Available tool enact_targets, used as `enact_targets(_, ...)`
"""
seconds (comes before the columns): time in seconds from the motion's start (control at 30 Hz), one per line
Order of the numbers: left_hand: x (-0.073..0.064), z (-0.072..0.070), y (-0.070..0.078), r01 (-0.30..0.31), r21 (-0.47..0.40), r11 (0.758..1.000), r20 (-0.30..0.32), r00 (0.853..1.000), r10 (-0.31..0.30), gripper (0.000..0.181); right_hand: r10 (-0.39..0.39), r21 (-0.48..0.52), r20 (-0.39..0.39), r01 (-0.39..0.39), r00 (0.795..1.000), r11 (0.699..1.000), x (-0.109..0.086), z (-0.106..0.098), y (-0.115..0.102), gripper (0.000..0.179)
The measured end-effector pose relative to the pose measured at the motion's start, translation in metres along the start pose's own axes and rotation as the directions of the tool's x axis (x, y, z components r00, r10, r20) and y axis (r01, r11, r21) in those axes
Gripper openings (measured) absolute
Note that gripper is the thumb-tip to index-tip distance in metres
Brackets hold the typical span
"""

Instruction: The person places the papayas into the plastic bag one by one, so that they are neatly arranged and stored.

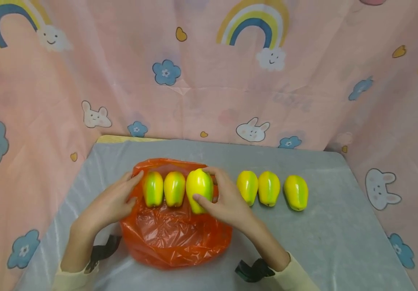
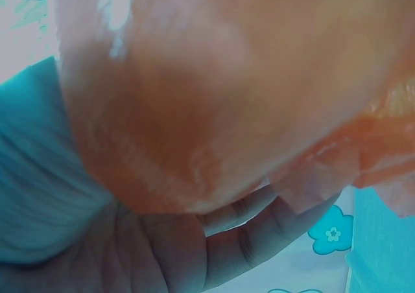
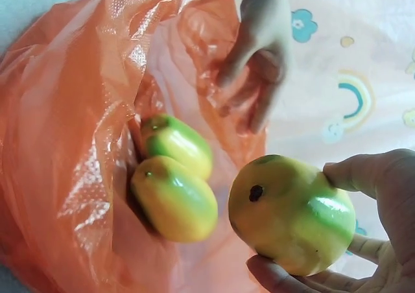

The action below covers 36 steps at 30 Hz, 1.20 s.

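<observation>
In the head view, my right hand [image 1: 227, 198] grips a yellow-green papaya [image 1: 199, 186] over the right part of an open orange plastic bag [image 1: 172, 256]. The right wrist view shows this papaya [image 3: 292, 215] between thumb and fingers, its dark end spot facing the camera. Two more papayas, one at the left [image 1: 153, 189] and one beside it [image 1: 174, 189], lie side by side in the bag. My left hand [image 1: 112, 202] is at the bag's left rim, thumb and fingers spread apart against the plastic. In the left wrist view, orange film hides much of that hand.
On the grey-covered table [image 1: 340, 242], three papayas form a row right of the bag: one nearest it [image 1: 248, 186], one touching that [image 1: 269, 188], and one farther right [image 1: 296, 192]. A pink patterned curtain [image 1: 194, 101] hangs behind and along both sides.
</observation>
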<state>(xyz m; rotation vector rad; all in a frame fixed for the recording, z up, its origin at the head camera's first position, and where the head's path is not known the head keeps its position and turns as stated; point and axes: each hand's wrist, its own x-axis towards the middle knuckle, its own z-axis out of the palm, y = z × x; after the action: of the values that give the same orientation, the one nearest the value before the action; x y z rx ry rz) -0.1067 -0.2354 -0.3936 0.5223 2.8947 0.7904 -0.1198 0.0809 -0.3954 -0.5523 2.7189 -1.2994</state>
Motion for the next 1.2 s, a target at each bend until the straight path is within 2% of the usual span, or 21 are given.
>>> enact_targets(0.23,-0.005,0.004,-0.001,0.038,-0.019,0.999,0.012,0.999,-0.037,0.075,0.026,-0.011,0.059,-0.026,0.998,1.000,0.017,0.012,0.000,0.066)
enact_targets(0.6,-0.002,0.000,0.001,0.046,-0.031,0.998,0.036,0.998,-0.045,0.076,0.015,-0.038,0.125,-0.010,0.992,0.999,0.042,0.023,0.005,0.068)
enact_targets(1.03,0.004,0.000,0.005,0.046,-0.018,0.999,0.057,0.997,-0.045,0.074,0.069,-0.089,0.154,-0.056,0.986,0.994,0.057,0.018,0.014,0.067)
enact_targets(1.2,0.003,0.001,0.004,0.057,-0.020,0.998,0.070,0.996,-0.056,0.074,0.121,-0.115,0.163,-0.103,0.979,0.988,0.060,0.018,0.015,0.068)
